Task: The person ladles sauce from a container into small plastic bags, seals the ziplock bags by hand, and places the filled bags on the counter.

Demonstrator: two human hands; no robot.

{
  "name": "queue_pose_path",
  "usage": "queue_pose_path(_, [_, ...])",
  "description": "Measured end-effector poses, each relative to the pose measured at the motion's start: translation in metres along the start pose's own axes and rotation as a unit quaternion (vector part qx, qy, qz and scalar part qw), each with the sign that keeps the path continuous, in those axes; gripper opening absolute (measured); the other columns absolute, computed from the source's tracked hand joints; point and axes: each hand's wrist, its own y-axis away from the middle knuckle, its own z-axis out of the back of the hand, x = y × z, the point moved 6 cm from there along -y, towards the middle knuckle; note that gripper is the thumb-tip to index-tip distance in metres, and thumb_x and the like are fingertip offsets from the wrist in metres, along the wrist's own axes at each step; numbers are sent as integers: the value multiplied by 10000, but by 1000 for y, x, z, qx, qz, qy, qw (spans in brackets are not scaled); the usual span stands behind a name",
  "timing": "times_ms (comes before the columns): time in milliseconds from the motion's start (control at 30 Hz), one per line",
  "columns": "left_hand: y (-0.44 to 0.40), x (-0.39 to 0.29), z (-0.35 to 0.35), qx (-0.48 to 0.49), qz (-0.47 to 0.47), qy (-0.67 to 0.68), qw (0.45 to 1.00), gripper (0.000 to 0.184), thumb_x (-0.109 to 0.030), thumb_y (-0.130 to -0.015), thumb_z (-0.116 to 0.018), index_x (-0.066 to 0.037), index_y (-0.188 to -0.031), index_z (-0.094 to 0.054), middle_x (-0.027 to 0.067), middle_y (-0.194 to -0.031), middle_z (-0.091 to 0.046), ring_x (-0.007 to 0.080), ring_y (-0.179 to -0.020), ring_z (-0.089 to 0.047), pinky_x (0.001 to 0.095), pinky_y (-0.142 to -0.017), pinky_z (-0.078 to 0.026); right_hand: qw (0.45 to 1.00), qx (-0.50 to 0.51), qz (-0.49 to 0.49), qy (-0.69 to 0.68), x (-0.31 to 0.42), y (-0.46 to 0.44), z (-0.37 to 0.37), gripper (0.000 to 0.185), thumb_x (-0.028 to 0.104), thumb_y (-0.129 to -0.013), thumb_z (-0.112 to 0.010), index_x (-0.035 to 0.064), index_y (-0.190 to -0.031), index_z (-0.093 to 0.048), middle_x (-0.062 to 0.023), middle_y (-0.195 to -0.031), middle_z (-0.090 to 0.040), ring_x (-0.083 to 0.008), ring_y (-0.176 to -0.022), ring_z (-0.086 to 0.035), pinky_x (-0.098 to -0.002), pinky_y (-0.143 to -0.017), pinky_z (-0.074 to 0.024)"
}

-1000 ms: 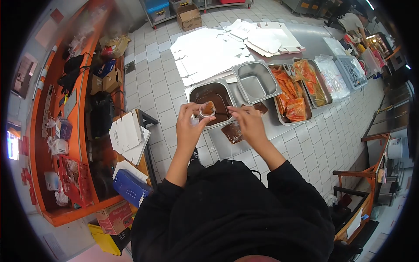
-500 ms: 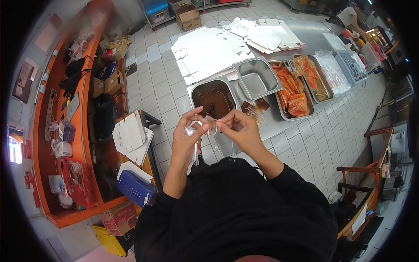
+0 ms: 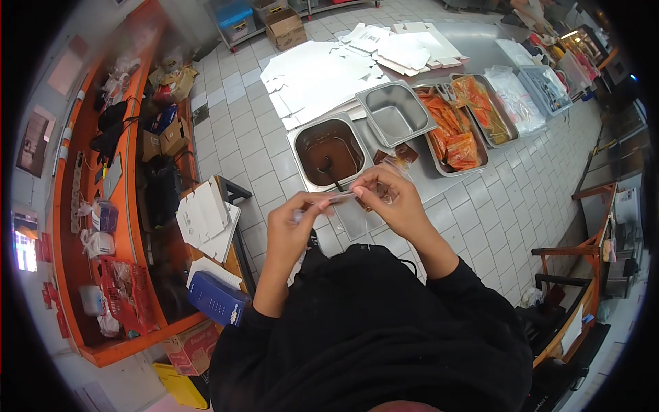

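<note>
A small clear plastic bag [image 3: 341, 197] is stretched between my two hands. My left hand [image 3: 295, 221] pinches one side of it, and clear plastic also shows within the palm. At the other side my right hand [image 3: 390, 203] grips it with thumb and fingers, with some brownish content showing below. Just beyond my hands stands a steel pan of dark brown sauce [image 3: 333, 151], a ladle [image 3: 327, 163] resting in it. Behind my right hand lie small packets of brown sauce [image 3: 399, 155] on the steel table.
Another steel pan [image 3: 396, 115] stands beside the sauce. Two trays of orange-red packets [image 3: 461, 150] are to the right, then clear bags [image 3: 513, 99]. White flattened cardboard [image 3: 312, 79] covers the table's far left. Orange shelving [image 3: 123, 226] runs along the left. A co-worker [image 3: 534, 12] is at upper right.
The bag has gone from bunched upright between my fingertips to pulled out sideways. My right hand has shifted slightly right, and the ladle's handle now shows. The view has tilted a little.
</note>
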Motion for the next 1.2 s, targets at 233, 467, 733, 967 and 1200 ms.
queue_pose_path(233, [7, 4, 4, -42, 112, 152, 981, 97, -80, -841, -745, -13, -851, -676, 2, -716, -560, 44, -547, -495, 187, -476, -361, 996, 50, -11, 76, 8, 25, 4, 150, 160, -842, -748, 48, -923, -691, -4, -845, -641, -96, -786, -533, -261, -712, -417])
queue_pose_path(467, [9, -11, -18, 27, -2, 31, 999, 108, -91, -828, -743, -14, -844, -670, 24, -765, -569, 76, -591, -478, 226, -523, -362, 991, 45, 50, 112, 24, 41, 7, 151, 174, -864, -705, 31, -855, -656, -76, -791, -619, -220, -785, -576, -330, -712, -463])
queue_pose_path(733, [14, 25, -58, 55, 112, 116, 985, 186, -174, -889, -705, -32, -965, -612, 5, -755, -536, 86, -619, -492, 226, -558, -408, 981, 72, 48, 176, 13, 46, 20, 109, 51, -806, -709, 45, -905, -663, -65, -843, -634, -225, -800, -574, -323, -717, -457])
queue_pose_path(967, [24, 68, -73, -82, 198, 341, 915, 285, -306, -939, -664, -72, -951, -501, -22, -727, -467, 50, -604, -448, 215, -538, -408, 968, 6, 71, 239, 12, 48, 10, 298, 241, -781, -782, 60, -958, -624, -60, -846, -619, -266, -873, -575, -387, -777, -453])
queue_pose_path(1200, [29, 56, -79, -58, 195, 384, 901, 273, -278, -945, -657, -89, -963, -461, -10, -806, -484, 59, -698, -470, 204, -639, -409, 987, 78, -134, -46, -35, 69, -25, 221, 196, -827, -755, 4, -893, -667, -54, -816, -673, -151, -732, -607, -301, -707, -482])
